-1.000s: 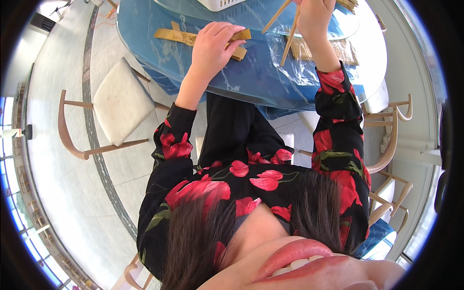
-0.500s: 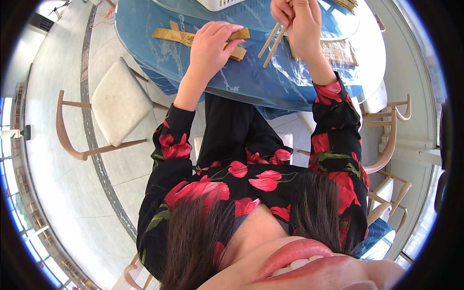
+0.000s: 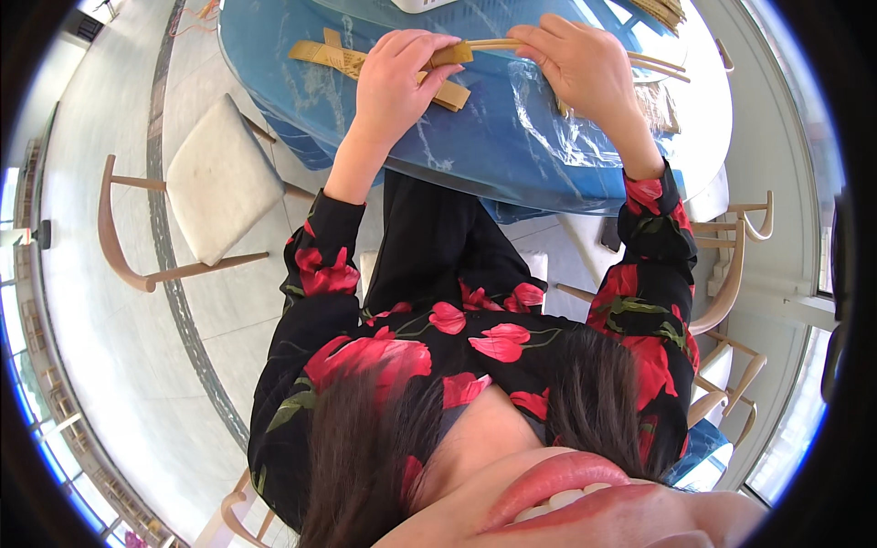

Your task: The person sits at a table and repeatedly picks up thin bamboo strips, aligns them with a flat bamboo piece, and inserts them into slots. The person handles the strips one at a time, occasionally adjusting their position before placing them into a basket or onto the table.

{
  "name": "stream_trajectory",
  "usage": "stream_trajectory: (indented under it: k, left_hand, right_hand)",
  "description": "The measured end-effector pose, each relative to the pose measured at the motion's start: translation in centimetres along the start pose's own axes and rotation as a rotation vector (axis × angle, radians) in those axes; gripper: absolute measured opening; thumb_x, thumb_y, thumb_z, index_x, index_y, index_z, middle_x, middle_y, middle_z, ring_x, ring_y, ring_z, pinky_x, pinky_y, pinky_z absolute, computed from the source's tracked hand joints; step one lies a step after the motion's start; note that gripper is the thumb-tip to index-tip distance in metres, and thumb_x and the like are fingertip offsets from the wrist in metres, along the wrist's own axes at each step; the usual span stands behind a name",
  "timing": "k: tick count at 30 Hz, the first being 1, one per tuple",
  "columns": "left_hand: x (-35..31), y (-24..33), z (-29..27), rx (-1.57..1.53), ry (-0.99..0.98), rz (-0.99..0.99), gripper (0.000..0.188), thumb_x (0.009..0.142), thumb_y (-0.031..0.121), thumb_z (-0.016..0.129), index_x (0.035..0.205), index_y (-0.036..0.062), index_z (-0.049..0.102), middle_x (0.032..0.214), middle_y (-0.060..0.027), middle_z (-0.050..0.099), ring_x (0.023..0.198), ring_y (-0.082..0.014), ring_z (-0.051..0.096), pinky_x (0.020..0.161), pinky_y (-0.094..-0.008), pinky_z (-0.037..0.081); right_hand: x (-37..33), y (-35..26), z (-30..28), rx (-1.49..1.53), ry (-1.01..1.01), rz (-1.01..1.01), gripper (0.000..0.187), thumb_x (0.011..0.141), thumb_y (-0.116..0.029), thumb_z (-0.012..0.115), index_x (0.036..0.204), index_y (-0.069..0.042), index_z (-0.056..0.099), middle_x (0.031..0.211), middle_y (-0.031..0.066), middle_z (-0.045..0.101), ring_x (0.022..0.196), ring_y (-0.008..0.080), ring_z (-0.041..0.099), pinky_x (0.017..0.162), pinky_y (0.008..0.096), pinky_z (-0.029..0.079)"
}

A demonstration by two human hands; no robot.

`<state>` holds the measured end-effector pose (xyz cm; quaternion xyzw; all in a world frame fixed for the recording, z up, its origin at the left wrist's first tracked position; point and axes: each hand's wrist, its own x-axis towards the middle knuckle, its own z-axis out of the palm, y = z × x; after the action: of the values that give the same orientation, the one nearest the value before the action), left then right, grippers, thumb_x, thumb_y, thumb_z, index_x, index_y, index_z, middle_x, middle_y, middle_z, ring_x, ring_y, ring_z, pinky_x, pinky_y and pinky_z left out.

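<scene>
My left hand (image 3: 395, 87) pinches a tan paper chopstick sleeve (image 3: 454, 55) above the table's near part. A pair of light wooden chopsticks (image 3: 658, 67) lies level in my right hand (image 3: 585, 78), fingers closed around it. One end of the pair meets the sleeve's opening; how far inside it reaches cannot be made out. More flat tan sleeves (image 3: 315, 55) lie crossed on the table, partly under my left hand.
The blue marbled table (image 3: 493, 164) has a raised glass turntable. At its far side stands a white basket (image 3: 418, 5). Clear plastic wrapping (image 3: 548, 123) and a brown bundle (image 3: 660, 108) lie right; another bundle (image 3: 662, 11) sits beyond. A cushioned chair (image 3: 219, 183) stands left.
My right hand has swung the chopsticks from slanting down to level, bringing their end against the sleeve. My left hand still grips the sleeve, slightly turned.
</scene>
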<state>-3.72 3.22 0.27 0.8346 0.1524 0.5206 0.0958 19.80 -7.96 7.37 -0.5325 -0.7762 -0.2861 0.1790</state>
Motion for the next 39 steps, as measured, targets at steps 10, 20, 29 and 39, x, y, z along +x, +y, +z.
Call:
stream_trajectory:
  k: [10,20,29,39]
  left_hand:
    - [-0.3,-0.2,-0.2,0.022,-0.046,-0.023,0.033,0.079,0.017,0.085,0.111,0.013,0.075,0.1,-0.003,0.072,0.098,-0.0264,0.066,0.089,-0.0383,0.053]
    - [-0.3,-0.3,-0.2,-0.031,-0.109,-0.011,0.036,0.081,0.016,0.083,0.115,0.0129,0.073,0.103,-0.0038,0.071,0.1,-0.0268,0.065,0.091,-0.0391,0.052]
    - [-0.2,-0.1,-0.1,-0.049,-0.121,0.017,0.038,0.08,0.015,0.083,0.116,0.0125,0.073,0.101,-0.0037,0.071,0.099,-0.0259,0.065,0.091,-0.0391,0.052]
    - [0.0,0.2,-0.3,-0.032,-0.122,0.027,0.04,0.077,0.011,0.085,0.115,0.0107,0.075,0.104,-0.004,0.073,0.097,-0.0261,0.066,0.086,-0.0368,0.052]
  right_hand:
    - [0.3,-0.8,1.5,0.007,0.001,-0.045,0.015,0.09,-0.03,0.074,0.102,-0.021,0.073,0.08,-0.0006,0.059,0.075,0.0208,0.067,0.059,0.0349,0.05]
    - [-0.5,0.1,2.3,0.106,-0.016,-0.006,0.022,0.093,-0.035,0.071,0.108,-0.02,0.075,0.081,0.0011,0.058,0.074,0.0222,0.065,0.061,0.0367,0.05]
    - [-1.1,-0.2,2.6,0.183,-0.035,0.027,0.024,0.095,-0.037,0.069,0.107,-0.018,0.075,0.078,0.0028,0.057,0.069,0.0254,0.063,0.06,0.0382,0.049]
    - [-1.4,-0.4,2.4,0.262,-0.099,0.073,0.025,0.097,-0.039,0.066,0.106,-0.018,0.076,0.078,0.0038,0.061,0.071,0.0277,0.064,0.061,0.0401,0.049]
